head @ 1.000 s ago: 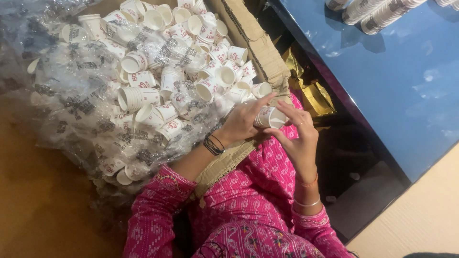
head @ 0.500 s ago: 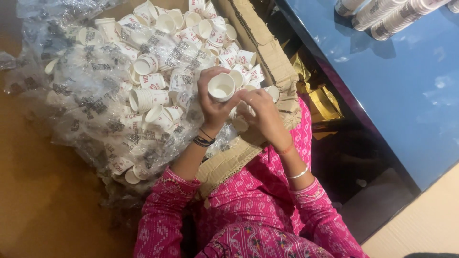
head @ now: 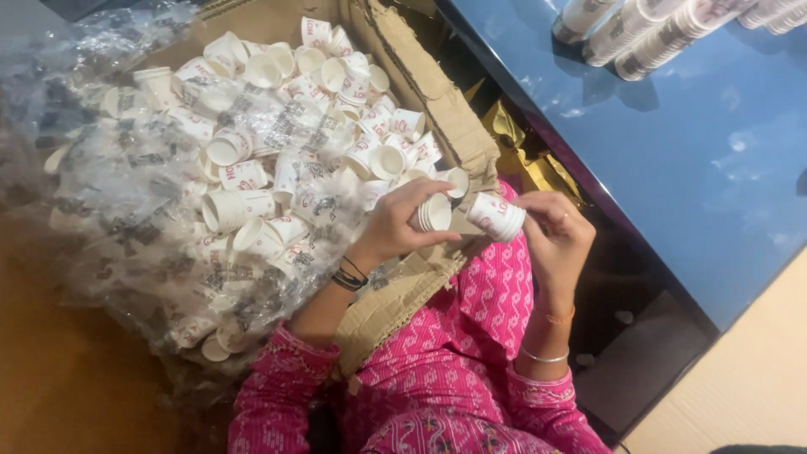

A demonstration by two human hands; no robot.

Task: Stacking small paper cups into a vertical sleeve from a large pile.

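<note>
Left hand: my left hand (head: 399,223) curls closed around a short stack of white paper cups (head: 434,213), rims facing right.
Right hand: my right hand (head: 556,235) pinches a second nested stack (head: 496,216), tilted, just beside the first.
Where: both above the cardboard box (head: 437,92) edge, near the loose cup pile (head: 252,160).

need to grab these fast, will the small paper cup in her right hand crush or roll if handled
The paper cup looks thin-walled, so probably light and easily dented by the right hand. Its tapered round shape would likely roll in a curve if laid down.
</note>
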